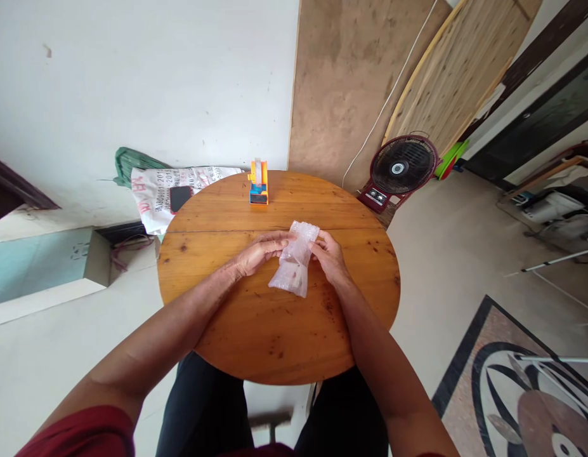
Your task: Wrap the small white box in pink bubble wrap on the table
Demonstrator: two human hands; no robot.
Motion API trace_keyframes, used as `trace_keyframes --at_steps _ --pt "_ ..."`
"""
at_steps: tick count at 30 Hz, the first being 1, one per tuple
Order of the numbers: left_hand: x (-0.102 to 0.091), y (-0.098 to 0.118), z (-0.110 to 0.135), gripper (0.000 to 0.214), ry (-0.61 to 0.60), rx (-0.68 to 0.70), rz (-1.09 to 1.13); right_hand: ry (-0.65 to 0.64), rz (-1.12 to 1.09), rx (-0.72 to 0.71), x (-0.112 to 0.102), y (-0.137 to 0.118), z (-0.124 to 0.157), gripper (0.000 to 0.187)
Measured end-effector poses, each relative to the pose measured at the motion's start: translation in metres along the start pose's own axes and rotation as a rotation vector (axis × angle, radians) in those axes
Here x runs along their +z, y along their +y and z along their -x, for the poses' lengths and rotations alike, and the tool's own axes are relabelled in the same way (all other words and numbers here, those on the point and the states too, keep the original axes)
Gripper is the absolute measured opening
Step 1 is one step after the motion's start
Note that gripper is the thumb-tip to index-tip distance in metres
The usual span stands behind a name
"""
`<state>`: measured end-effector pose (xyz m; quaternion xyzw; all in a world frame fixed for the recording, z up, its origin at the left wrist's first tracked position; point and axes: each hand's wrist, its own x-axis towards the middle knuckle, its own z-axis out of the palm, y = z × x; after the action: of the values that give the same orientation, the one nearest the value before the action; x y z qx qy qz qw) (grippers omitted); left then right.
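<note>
On our left, a white sack (153,181) bears red and black lettering, too small to read surely. Our left grip (262,251), fingers nearly straight, pinches bubble wrap (294,270) over the tabletop's (274,336) middle; our right grip (329,254), fingers bent, pinches its right edge.

two hands (260,254) (330,256) – one bubble-wrap piece (299,251), one tape dispenser (259,189) – one round table (274,336)

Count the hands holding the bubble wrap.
2: the left hand grips the left side of the bubble wrap, the right hand its right side. No other hands show.
</note>
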<state>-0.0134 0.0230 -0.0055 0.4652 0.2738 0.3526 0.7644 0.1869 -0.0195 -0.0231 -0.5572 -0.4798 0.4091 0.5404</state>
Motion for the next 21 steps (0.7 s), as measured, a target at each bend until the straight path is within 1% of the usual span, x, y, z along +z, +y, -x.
trace_keyframes --at_steps 3,6,8,11,12,13,14,15,17,19,21 --pt "-0.001 -0.002 -0.001 0.03 0.02 0.004 -0.038 0.034 -0.014 0.001 0.002 0.003 -0.001 0.045" --pt "-0.003 -0.005 -0.003 0.029 0.028 -0.039 -0.1 0.049 0.009 -0.026 0.002 0.005 -0.003 0.043" --pt "-0.004 -0.007 -0.003 0.031 0.024 -0.059 -0.128 0.108 0.08 -0.111 0.001 0.006 -0.004 0.039" --pt "-0.005 -0.007 -0.002 0.031 0.021 -0.059 -0.178 0.27 0.197 -0.276 -0.002 0.001 -0.001 0.029" --pt "-0.005 -0.006 -0.002 0.031 0.02 -0.053 -0.206 0.302 0.216 -0.309 -0.003 -0.002 0.001 0.023" --pt "-0.005 -0.006 -0.001 0.033 0.017 -0.044 -0.239 0.307 0.218 -0.325 -0.004 -0.006 0.004 0.019" --pt "-0.005 -0.005 0.0 0.035 0.011 -0.033 -0.272 0.282 0.208 -0.327 -0.004 -0.009 0.006 0.018" --pt "-0.005 -0.005 0.001 0.038 0.002 -0.022 -0.301 0.228 0.195 -0.312 -0.004 -0.012 0.009 0.021" --pt "-0.004 -0.004 0.002 0.041 -0.019 0.005 -0.336 0.084 0.18 -0.252 -0.002 -0.016 0.014 0.026" --pt "-0.004 -0.003 0.003 0.044 -0.037 0.038 -0.356 -0.029 0.199 -0.193 0.001 -0.018 0.018 0.027" --pt "-0.003 -0.003 0.003 0.048 -0.054 0.067 -0.377 -0.082 0.229 -0.154 0.005 -0.018 0.019 0.027"
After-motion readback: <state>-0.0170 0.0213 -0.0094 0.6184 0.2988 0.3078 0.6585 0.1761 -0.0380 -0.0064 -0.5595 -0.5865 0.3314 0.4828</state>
